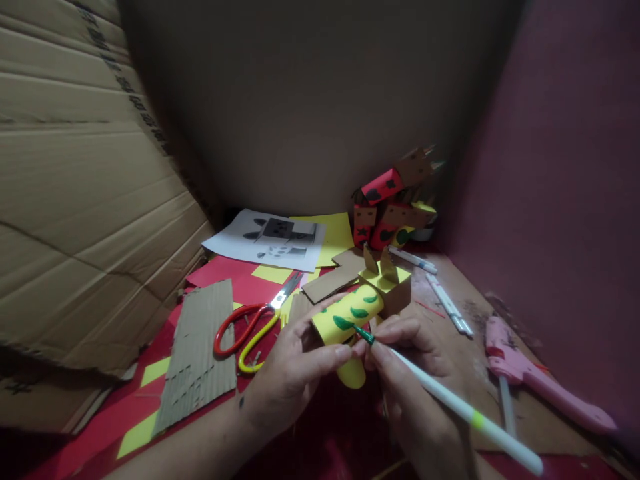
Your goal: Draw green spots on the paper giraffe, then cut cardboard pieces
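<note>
My left hand (295, 370) is closed around a yellow paper animal figure (327, 328) with a tube body and a box head with two cardboard ears (388, 264). Green leaf-like marks run over the upper side of the tube. In my right hand (415, 380) is a white marker (450, 403) with a green tip, held like a pen. Its tip meets one of the green marks on the yellow body. Just left of my left hand lie scissors (246, 327) with one red and one yellow handle, blades pointing away.
Corrugated cardboard (203, 353) lies at left, and a printed sheet (270, 240) at the back. Several red and yellow paper animals (383, 188) are stacked at back right. White markers (449, 303) and a pink glue gun (540, 380) lie right. A big cardboard sheet (90, 200) stands left.
</note>
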Motion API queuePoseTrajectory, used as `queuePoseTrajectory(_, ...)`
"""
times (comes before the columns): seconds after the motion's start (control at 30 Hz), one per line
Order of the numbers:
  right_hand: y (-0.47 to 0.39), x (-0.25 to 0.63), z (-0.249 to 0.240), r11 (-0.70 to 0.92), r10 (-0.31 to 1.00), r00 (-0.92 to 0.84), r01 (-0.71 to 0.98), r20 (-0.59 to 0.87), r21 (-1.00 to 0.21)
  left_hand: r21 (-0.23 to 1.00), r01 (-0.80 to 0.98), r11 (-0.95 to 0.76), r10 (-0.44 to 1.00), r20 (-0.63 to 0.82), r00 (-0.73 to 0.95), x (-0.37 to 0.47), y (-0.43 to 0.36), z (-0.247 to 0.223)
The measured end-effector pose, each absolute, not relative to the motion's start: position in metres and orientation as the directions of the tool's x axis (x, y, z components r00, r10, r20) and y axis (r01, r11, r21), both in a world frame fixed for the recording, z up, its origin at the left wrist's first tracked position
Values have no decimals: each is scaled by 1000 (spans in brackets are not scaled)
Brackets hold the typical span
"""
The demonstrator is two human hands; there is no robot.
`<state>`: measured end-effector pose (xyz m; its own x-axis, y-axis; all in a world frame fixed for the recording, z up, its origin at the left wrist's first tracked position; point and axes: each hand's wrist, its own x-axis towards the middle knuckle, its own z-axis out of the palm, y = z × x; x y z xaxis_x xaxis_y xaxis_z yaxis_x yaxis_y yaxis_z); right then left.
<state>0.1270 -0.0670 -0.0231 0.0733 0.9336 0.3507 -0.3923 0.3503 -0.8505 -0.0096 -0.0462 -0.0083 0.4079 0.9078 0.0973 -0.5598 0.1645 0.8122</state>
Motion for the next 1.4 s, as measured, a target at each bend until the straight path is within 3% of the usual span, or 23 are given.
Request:
queuePoseTrajectory(0.5, -69, 127, -22, 295, 953, 57, -421, 299, -858, 818, -553, 159, 907, 100, 408, -10, -47, -8)
queuePoseTrajectory(0.93, -69, 120, -13, 207, 976, 160, -459, 149, -864, 830, -533, 166, 919, 65, 388, -9, -46, -7)
queuePoseTrajectory(1.4, -67, 125, -21, 236, 972, 101, -473, 214, -849, 834, -522, 179, 926, 37, 376, -9, -46, -8)
